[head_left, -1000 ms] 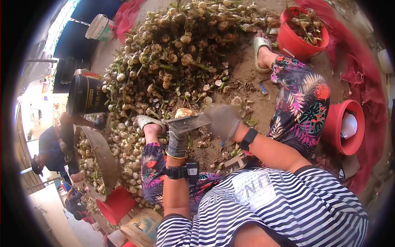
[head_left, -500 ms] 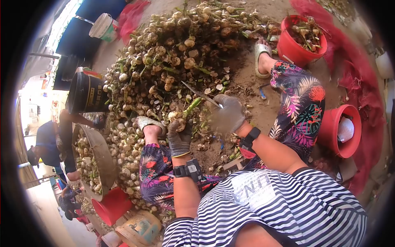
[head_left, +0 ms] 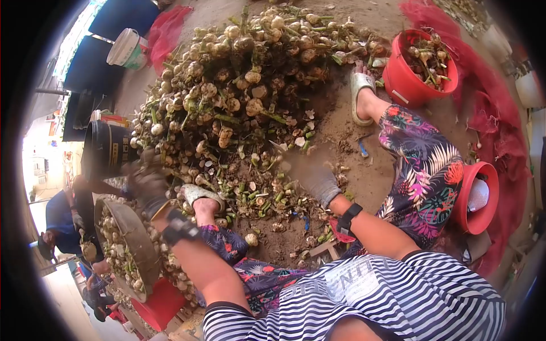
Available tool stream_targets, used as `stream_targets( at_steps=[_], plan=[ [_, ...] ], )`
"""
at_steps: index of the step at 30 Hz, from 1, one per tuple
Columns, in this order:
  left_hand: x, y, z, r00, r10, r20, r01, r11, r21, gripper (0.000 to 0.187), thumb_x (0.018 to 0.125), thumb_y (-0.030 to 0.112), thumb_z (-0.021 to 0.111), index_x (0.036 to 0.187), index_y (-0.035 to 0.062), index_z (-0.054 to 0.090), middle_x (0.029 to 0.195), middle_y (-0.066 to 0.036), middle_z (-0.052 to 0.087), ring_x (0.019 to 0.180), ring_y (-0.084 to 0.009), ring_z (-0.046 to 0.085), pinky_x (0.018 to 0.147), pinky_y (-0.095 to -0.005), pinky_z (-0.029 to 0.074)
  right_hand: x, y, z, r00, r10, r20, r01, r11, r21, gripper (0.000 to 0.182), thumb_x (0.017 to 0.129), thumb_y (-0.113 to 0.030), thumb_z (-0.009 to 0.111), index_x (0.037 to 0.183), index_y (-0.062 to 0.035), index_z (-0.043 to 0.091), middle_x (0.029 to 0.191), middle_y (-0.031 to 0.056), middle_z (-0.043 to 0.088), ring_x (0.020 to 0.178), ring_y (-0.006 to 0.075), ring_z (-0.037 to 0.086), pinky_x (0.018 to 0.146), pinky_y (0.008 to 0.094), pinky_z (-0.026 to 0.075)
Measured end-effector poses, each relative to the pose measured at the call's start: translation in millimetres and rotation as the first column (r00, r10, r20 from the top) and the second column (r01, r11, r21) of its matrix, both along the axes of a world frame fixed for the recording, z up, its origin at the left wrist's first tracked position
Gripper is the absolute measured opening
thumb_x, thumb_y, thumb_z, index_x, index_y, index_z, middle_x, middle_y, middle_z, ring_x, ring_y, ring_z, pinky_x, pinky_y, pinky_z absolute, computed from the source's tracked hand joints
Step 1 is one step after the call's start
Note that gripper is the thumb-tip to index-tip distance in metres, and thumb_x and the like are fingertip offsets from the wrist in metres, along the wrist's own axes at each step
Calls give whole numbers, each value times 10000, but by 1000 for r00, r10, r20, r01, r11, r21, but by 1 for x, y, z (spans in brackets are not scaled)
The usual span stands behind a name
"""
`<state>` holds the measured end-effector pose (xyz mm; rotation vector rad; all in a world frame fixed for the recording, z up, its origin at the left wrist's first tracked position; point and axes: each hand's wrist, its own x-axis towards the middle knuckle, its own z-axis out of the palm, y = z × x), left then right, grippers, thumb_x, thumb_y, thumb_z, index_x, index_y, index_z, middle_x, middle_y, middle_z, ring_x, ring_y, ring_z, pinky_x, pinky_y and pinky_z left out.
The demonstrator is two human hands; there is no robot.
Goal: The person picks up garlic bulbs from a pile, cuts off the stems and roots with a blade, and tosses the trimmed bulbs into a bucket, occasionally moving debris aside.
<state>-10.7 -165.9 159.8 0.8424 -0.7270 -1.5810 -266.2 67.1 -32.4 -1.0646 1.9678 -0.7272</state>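
Note:
My left hand, in a grey glove, is smeared by motion at the left edge of the heap of garlic, near the black bucket; whether its fingers hold anything I cannot tell. In my gloved right hand, also blurred, is a knife, its blade pointing up and left over the trimmings. Cut green stalks and peel litter the soil below. A pale garlic bulb lies on the ground beside my left trouser leg.
At the upper right stands a red bucket of garlic; another red bucket is beside my right knee. A wide basin of bulbs sits left, near a bent-over person. Red netting lies along the right.
My left hand has swung up and left from the middle to the heap's edge; the stalked garlic it held no longer shows there. My right hand with the knife has shifted slightly down.

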Motion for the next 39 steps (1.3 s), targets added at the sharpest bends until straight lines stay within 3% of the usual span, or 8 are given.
stream_targets(
  at_steps=[4,11,14,16,20,31,37,39],
  plan=[
    [-160,-28,-191,826,-377,418,83,816,572,523,689,215,707,1121,29,477,1055,-170,513,887,-281,543,703,-436,475,-5,2,16,965,-192,180,198,980,-13,241,702,-227,554,817,-25,620,742,193,596,697,331,576,647,363,461],
    [-206,-74,-338,680,-88,728,-237,913,331,230,640,126,669,828,27,579,683,-106,558,555,-206,524,483,-315,433,-16,0,15,896,-304,324,335,941,-42,211,728,-215,564,740,-6,592,666,206,560,654,344,562,591,369,449],
    [-172,-13,-254,684,-549,481,290,809,511,47,642,45,585,665,64,548,557,-77,542,511,-192,523,483,-314,410,-18,0,14,924,-314,219,352,921,-167,224,732,-225,562,716,-2,584,655,203,558,645,341,561,587,373,446],
    [-124,24,-242,480,-385,788,661,750,-36,41,679,33,559,682,73,562,597,-61,575,565,-188,561,529,-318,434,-18,-1,10,942,-278,188,306,941,-144,236,738,-250,555,703,-18,582,655,191,556,643,335,561,580,384,445],
    [-106,108,-125,652,-704,282,683,707,183,362,754,79,620,1081,42,471,998,-60,553,859,-138,554,749,-264,478,-4,-2,40,954,-109,-280,-42,875,-483,175,728,-251,538,760,-82,575,724,126,568,669,292,572,591,388,454],
    [-40,178,-114,28,309,951,881,441,-170,449,743,132,627,1132,23,431,1021,-74,531,870,-165,540,712,-275,474,12,40,117,935,204,-289,-318,842,-436,200,667,-221,573,791,-64,566,774,134,564,713,292,576,617,380,461],
    [-80,224,-38,859,-468,205,459,883,96,636,644,115,721,1180,17,393,1040,-79,528,884,-175,545,724,-275,476,-34,23,46,573,737,-358,-645,675,359,289,738,-323,513,858,-79,611,811,162,603,780,301,588,691,381,462],
    [-68,198,-30,801,-485,352,435,874,216,627,655,113,718,1180,23,388,1014,-80,541,830,-176,564,684,-255,490,-25,14,40,983,60,-176,-41,993,109,263,760,-271,511,845,-48,621,760,184,599,760,338,582,696,401,467]
  ],
)
